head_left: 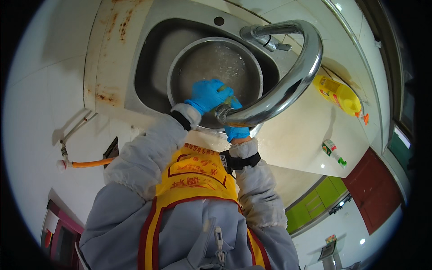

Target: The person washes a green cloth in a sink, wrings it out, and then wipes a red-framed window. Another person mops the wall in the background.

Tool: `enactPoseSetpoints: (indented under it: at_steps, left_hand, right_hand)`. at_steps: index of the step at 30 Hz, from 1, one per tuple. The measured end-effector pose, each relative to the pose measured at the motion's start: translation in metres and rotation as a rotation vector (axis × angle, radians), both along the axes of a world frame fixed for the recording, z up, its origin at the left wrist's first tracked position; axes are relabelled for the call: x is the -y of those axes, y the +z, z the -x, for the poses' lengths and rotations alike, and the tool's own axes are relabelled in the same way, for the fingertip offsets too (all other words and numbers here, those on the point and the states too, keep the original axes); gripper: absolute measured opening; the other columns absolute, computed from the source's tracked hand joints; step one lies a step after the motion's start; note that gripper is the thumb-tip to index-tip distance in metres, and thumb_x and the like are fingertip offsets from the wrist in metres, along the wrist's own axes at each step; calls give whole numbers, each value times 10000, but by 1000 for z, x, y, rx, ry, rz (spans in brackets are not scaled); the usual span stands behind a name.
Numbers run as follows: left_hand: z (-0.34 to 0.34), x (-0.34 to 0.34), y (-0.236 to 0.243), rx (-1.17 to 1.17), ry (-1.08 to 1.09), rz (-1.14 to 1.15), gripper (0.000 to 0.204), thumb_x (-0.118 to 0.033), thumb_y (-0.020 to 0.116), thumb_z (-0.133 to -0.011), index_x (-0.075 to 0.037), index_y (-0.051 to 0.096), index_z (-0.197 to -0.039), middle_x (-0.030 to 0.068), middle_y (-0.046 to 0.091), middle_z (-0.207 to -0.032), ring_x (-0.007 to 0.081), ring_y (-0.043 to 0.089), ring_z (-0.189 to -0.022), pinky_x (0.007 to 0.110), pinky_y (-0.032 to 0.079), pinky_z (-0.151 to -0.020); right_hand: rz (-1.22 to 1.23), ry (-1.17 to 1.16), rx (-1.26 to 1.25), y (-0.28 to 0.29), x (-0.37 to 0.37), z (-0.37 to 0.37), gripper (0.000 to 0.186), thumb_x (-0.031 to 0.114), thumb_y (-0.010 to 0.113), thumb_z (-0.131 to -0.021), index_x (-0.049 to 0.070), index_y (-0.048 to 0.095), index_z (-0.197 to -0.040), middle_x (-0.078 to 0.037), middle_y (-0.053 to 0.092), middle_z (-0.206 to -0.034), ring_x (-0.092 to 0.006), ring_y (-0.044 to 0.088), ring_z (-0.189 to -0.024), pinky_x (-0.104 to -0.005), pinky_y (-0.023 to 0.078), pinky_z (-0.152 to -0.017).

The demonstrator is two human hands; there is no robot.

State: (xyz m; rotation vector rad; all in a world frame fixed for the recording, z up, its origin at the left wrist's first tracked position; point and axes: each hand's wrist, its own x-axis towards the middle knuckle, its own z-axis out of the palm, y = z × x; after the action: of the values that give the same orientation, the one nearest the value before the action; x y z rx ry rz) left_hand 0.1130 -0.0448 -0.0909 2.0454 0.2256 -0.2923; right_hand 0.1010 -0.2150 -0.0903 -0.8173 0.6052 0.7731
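Observation:
My left hand (208,95), in a blue glove, is over the round metal basin (170,74), which stands in the steel sink. Its fingers are curled in. A small yellowish-green patch shows at the fingertips, too unclear to name. My right hand (237,133), gloved in the same blue, is at the basin's near right rim. The chrome faucet (310,54) arches in front of it and hides most of its fingers. Cloudy water (211,60) with some bubbles is in the basin. The faucet's mouth hangs right beside both hands.
The sink (150,49) is set in a pale counter. To the right are a yellow bottle (342,96) with an orange cap and a smaller white-and-green bottle (330,149). An orange hose (92,164) runs on the left, near a wall pipe. Green cabinet doors (315,204) are at lower right.

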Motion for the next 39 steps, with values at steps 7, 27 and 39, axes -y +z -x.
enactPoseSetpoints:
  at_steps: [7,27,39]
  left_hand:
    - [-2,-16,-67,-158,-368,-678,264,-327,583,-919,-117,719,-1003,141,679,-1023,344,665,-907,474,544,-769]
    - [45,88,-24,-268,434,1360,346,-236,624,-941,-84,558,-1244,98,615,-1220,196,629,-1020,343,536,-873]
    - [-1,-10,-74,-261,-51,-373,165,-238,618,-886,-122,721,-943,141,665,-1011,348,670,-888,458,548,-756]
  right_hand:
    - [437,24,-204,-49,5,-12,284,213,419,-1048,6,599,-1120,-102,632,-915,-192,601,-719,-305,537,-626]
    - [-489,-205,-324,41,-9,-39,418,275,466,-1042,29,482,-1379,-173,585,-1309,-334,594,-1171,-483,493,-1029]
    - [375,81,-262,13,6,-9,530,310,492,-1018,57,375,-1469,-144,446,-1439,-305,526,-1242,-446,479,-1019]
